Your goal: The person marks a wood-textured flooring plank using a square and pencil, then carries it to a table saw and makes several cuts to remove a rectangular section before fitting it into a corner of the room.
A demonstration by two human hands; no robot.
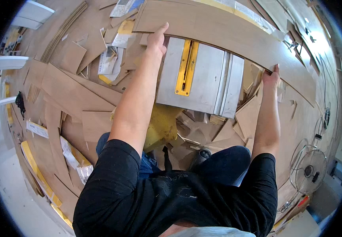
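Note:
A long brown wooden plank (218,29) lies crosswise beyond the far edge of a table saw (207,79), partly over its top. My left hand (157,39) grips the plank's near edge toward its left end, the thumb laid on top. Farther along the same edge, to the right, my right hand (271,77) holds it with the thumb up and the other fingers mostly hidden beneath. Set into the saw's grey metal top is a yellow slotted insert (186,67). Below the near side of the saw, a dusty yellow panel (161,126) shows.
Board offcuts (96,114) litter the floor around the saw. Stacked long strips (64,31) lie at the far left. On the right stand a round fan (308,170) and loose cables (325,118). My knees are bent close to the saw.

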